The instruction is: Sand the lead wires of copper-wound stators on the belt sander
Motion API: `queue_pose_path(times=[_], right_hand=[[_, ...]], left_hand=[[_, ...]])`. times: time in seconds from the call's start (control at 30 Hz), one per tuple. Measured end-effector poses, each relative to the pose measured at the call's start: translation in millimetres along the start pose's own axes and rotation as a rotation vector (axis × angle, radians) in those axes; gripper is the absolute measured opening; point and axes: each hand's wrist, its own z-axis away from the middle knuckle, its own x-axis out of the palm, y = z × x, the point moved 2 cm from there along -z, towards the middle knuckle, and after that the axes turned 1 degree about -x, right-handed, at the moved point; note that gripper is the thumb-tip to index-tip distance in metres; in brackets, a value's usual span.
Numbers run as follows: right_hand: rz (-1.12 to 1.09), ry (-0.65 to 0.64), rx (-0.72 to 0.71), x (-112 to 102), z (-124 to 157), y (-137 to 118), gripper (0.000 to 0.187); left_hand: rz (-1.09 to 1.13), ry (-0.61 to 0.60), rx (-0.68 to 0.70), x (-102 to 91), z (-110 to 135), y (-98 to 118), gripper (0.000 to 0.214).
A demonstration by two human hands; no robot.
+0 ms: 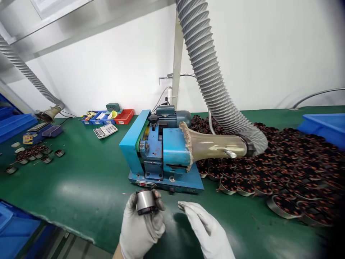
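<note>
A motor stator point(146, 201), a short silver metal cylinder with dark ends, is gripped in my gloved left hand point(141, 230). My left fingers and thumb wrap its sides, just in front of the blue belt sander point(153, 151). To the right, apart from the stator, my gloved right hand point(205, 228) hovers over the green bench with its fingers stretched out and nothing visible in them. The sander has a motor at its back and a tan dust funnel point(215, 144) on its right side.
Many similar stators point(269, 165) with copper windings crowd the bench on the right. A smaller group point(33, 153) lies at the left. A grey hose point(207, 68) drops to the funnel. A calculator point(105, 131), a red bin point(125, 116) and a blue bin point(323, 126) stand farther back.
</note>
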Motion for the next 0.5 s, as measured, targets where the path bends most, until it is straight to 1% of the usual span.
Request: queue_pose_path(times=[0.07, 0.1, 0.13, 0.17, 0.2, 0.23, 0.27, 0.3, 0.33, 0.37, 0.4, 0.47, 0.5], right_hand=[[0.091, -0.035, 0.053, -5.8, -1.2, 5.3, 0.029], [0.137, -0.034, 0.093, -12.9, -1.5, 10.1, 0.029], [0.181, -0.013, 0.133, -22.6, -1.6, 16.4, 0.03], [0.226, 0.035, 0.172, -34.6, -1.5, 23.8, 0.031], [0.273, 0.098, 0.208, -47.8, -1.4, 31.6, 0.032], [0.323, 0.161, 0.24, -60.8, -1.7, 39.3, 0.034], [0.38, 0.212, 0.268, -72.4, -2.9, 46.3, 0.034], [0.449, 0.234, 0.295, -81.4, -5.4, 52.1, 0.035], [0.542, 0.228, 0.32, -87.4, -9.6, 56.6, 0.038], [0.644, 0.203, 0.342, -90.5, -15.3, 59.8, 0.042], [0.744, 0.172, 0.356, -91.2, -21.9, 61.9, 0.046], [0.887, 0.125, 0.358, -88.0, -34.8, 63.7, 0.047], [0.915, 0.119, 0.35, -85.7, -39.2, 64.1, 0.043]], left_hand=[[-0.347, 0.183, 0.126, -24.3, 2.0, 11.9, 0.051], [-0.583, 0.285, 0.194, -40.4, 3.5, 21.4, 0.053], [-0.834, 0.416, 0.223, -58.7, 5.3, 33.2, 0.059], [-1.018, 0.544, 0.248, -77.6, 7.2, 48.1, 0.061], [-1.15, 0.671, 0.262, -95.7, 9.2, 65.6, 0.058], [-1.272, 0.813, 0.237, -112.0, 11.4, 85.3, 0.053], [-1.313, 0.88, 0.227, -124.4, 13.3, 105.8, 0.047], [-1.335, 0.907, 0.246, -132.3, 15.3, 126.7, 0.04], [-1.372, 0.932, 0.286, -135.8, 17.9, 146.9, 0.036], [-1.384, 0.966, 0.348, -135.7, 21.1, 165.1, 0.036], [-1.385, 0.972, 0.393, -133.3, 24.0, 180.0, 0.039], [-1.388, 0.939, 0.448, -125.6, 28.5, 198.5, 0.047], [-1.39, 0.901, 0.453, -122.9, 29.7, 201.9, 0.049]])
